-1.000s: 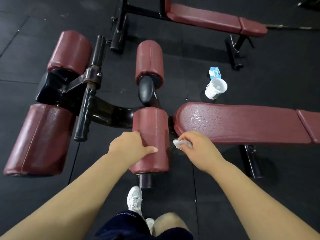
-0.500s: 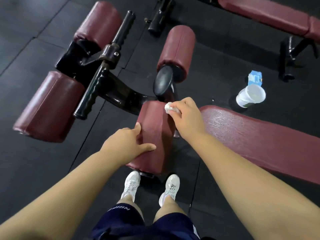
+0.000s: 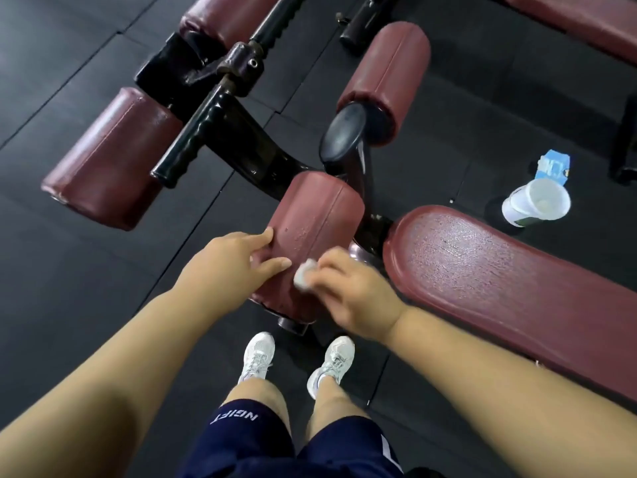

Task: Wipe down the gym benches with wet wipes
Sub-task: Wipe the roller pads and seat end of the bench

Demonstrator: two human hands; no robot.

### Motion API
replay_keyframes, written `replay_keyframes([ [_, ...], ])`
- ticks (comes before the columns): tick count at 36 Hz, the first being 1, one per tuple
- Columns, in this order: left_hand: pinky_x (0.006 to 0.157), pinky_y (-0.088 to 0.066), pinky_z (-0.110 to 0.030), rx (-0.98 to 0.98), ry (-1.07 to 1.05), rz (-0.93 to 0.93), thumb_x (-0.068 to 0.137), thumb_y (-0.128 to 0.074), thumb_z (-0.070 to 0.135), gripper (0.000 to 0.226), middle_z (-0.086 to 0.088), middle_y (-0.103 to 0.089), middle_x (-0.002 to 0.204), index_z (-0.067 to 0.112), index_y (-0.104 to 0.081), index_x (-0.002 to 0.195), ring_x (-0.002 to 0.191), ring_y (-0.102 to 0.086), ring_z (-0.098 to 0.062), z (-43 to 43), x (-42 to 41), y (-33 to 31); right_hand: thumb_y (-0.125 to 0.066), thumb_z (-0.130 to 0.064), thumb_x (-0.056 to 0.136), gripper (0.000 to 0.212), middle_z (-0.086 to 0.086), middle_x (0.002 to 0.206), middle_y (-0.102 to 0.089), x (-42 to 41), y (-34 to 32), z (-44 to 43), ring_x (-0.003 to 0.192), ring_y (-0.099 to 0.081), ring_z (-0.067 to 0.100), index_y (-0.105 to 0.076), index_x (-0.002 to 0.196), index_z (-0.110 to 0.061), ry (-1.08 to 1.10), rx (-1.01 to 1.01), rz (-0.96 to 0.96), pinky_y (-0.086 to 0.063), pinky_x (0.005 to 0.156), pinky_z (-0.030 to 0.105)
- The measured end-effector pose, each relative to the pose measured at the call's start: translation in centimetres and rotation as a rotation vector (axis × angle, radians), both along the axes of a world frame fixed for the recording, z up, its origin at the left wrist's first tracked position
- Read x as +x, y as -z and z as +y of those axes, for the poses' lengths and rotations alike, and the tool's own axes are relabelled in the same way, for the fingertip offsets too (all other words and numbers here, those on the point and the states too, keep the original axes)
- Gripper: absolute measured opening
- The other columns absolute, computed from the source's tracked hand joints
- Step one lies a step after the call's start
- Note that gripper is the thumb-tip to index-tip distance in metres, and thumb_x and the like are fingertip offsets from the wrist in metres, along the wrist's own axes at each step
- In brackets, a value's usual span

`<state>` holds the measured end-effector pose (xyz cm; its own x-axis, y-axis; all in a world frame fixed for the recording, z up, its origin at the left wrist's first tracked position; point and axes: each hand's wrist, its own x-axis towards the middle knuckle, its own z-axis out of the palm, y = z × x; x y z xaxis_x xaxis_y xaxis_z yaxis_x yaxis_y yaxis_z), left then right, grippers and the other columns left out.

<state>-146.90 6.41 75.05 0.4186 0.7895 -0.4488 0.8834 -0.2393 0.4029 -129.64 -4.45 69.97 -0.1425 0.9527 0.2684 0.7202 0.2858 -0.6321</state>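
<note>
A maroon roller pad [image 3: 320, 215] of the gym bench stands in the middle of the head view. My left hand [image 3: 227, 260] rests on its left side with thumb and fingers spread over the vinyl. My right hand [image 3: 348, 291] holds a crumpled white wet wipe [image 3: 304, 278] and presses it on the near part of the same pad. The long maroon bench seat [image 3: 499, 284] runs off to the right and looks damp and streaked.
More maroon roller pads lie at the left [image 3: 110, 157], upper left [image 3: 224, 19] and upper middle [image 3: 386, 81], joined by a black frame with a ribbed handle [image 3: 193, 136]. A white tub [image 3: 536, 201] and a blue wipe packet [image 3: 551, 167] sit on the black floor. Another bench [image 3: 582, 22] is behind.
My right hand has drawn the wipe from the far end of the roller pad back to its near part. The left hand stays on the pad's left side.
</note>
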Motion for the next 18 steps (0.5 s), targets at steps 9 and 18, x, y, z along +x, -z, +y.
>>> replay_keyframes([
  [9, 0.078, -0.052, -0.038, 0.066, 0.301, 0.263, 0.081, -0.030, 0.075, 0.079, 0.002, -0.064, 0.105, 0.027, -0.030, 0.143, 0.105, -0.056, -0.022, 0.6, 0.0, 0.1, -0.059, -0.013, 0.092, 0.010, -0.003, 0.088, -0.042, 2.3, -1.2, 5.9, 0.075, -0.042, 0.005, -0.064, 0.085, -0.011, 0.616, -0.111, 0.096, -0.035, 0.070, 0.007],
  [18, 0.061, -0.047, -0.026, -0.331, 0.089, 0.011, 0.090, -0.033, 0.062, 0.059, 0.005, -0.052, 0.067, 0.041, -0.027, 0.145, 0.051, -0.057, -0.019, 2.5, -2.5, 1.8, -0.059, 0.002, 0.089, 0.017, 0.005, 0.096, -0.052, -4.8, -1.2, -1.4, 0.082, -0.056, 0.018, -0.063, 0.104, -0.005, 0.097, 0.052, 0.005, -0.047, 0.081, 0.019],
])
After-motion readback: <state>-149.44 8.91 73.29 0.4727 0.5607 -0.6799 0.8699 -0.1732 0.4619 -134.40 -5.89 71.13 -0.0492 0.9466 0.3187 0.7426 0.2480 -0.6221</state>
